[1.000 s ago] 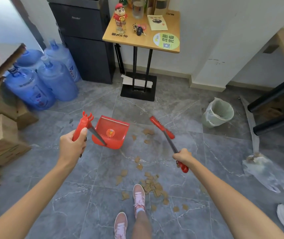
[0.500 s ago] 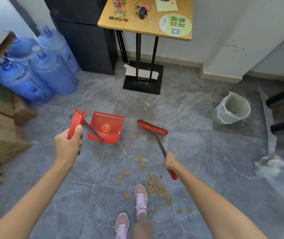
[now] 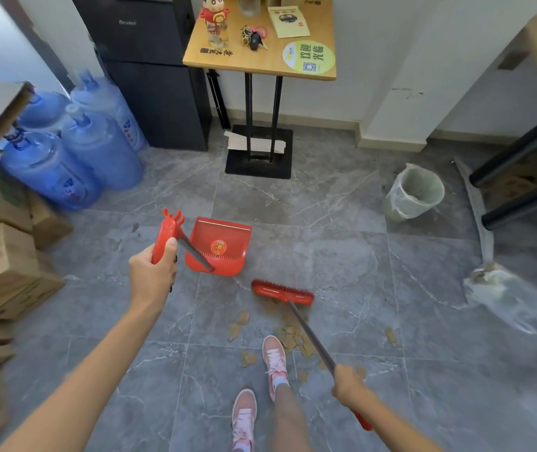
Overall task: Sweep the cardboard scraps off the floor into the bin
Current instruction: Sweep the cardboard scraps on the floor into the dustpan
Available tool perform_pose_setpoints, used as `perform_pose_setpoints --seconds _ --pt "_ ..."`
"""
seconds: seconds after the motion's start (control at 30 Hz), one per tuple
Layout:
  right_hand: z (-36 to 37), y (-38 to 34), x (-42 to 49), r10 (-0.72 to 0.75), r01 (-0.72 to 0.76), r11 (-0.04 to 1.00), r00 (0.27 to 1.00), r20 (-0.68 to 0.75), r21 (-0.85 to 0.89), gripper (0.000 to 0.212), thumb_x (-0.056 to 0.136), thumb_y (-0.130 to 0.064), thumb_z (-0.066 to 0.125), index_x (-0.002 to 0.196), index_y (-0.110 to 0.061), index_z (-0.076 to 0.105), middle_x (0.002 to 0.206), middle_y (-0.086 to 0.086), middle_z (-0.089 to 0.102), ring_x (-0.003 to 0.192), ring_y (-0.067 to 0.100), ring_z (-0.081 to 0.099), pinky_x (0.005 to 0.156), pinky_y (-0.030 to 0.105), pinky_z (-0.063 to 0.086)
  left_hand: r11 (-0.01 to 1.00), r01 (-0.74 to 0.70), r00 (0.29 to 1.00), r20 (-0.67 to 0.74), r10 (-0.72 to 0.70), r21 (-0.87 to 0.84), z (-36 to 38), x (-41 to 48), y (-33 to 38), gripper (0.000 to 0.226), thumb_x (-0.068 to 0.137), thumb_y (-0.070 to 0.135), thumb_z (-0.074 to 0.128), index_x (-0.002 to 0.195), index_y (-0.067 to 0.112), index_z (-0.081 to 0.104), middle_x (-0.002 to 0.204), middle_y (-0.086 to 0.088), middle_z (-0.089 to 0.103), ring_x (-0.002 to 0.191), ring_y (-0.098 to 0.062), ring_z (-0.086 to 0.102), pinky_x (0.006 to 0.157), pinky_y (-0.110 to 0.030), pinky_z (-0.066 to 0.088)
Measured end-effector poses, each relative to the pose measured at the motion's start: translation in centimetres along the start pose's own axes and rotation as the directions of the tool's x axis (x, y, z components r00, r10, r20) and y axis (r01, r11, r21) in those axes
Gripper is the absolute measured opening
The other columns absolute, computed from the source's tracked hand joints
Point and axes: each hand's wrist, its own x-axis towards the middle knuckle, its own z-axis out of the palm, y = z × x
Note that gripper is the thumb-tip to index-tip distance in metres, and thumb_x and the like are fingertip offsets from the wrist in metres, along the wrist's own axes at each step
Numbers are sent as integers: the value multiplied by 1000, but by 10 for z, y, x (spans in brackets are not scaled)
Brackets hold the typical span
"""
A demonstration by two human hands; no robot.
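My left hand [image 3: 152,272] grips the red handle of a red dustpan [image 3: 220,246], whose pan hangs just above the grey floor ahead of me. My right hand [image 3: 347,384] grips the dark pole of a red broom [image 3: 283,292]; its head rests on the floor behind a heap of brown cardboard scraps [image 3: 293,337] lying beside my pink shoes. A few stray scraps [image 3: 390,336] lie to the right. The pale green bin [image 3: 414,194] with a plastic liner stands at the far right, apart from both tools.
Blue water jugs [image 3: 75,151] and stacked cardboard boxes [image 3: 3,265] crowd the left. A small wooden table [image 3: 260,53] on a black base stands ahead beside a dark cabinet [image 3: 150,70]. A crumpled plastic bag [image 3: 515,301] and black table legs [image 3: 521,148] are at right.
The broom head has been pulled back toward me, dragging the far scraps into the heap by my feet. My right hand drew back and down. The dustpan stayed about where it was.
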Motion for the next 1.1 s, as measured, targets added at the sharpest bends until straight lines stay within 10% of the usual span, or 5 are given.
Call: perform_pose_setpoints --seconds 0.1,0.2,0.37,0.8,1.1 --pt "35 12 -30 -27 26 999 998 50 21 10 93 -9 50 100 -16 48 84 -1 50 120 27 56 95 32 47 1000 -17 999 40 18 -15 -26 -29 2 39 97 24 52 60 12 43 38 11 35 33 -5 28 33 -16 24" --pt "60 22 -54 -49 46 996 998 38 73 37 91 -13 54 66 -20 27 67 -5 27 103 24 59 90 31 49 999 -39 998 44 40 -25 -47 -58 3 39 97 22 52 60 11 43 42 5 34 33 -6 28 34 -17 23" --pt "78 49 -78 -39 34 968 999 17 247 17 88 -11 57 80 -13 43 70 -1 36 54 14 43 43 23 39 999 -35 997 63 36 -20 -68 -99 -4 38 96 23 52 61 11 44 39 11 37 33 -4 30 34 -16 25" --pt "121 82 -131 -109 -15 448 991 71 894 15 93 3 42 83 0 53 55 6 40 39 14 37 35 20 36 998 -42 992 -125 36 -45 -120 -189 -12 37 96 24 51 62 13 44 34 11 37 30 -2 29 33 -14 23" --pt "127 13 -135 -256 -264 226 913 319 938 21 92 2 42 72 -3 42 62 13 44 34 12 38 29 14 31 993 -93 981 -179 77 -77 -161 -193 -10 36 95 26 50 62 15 43 34 12 35 30 -1 28 33 -13 22"
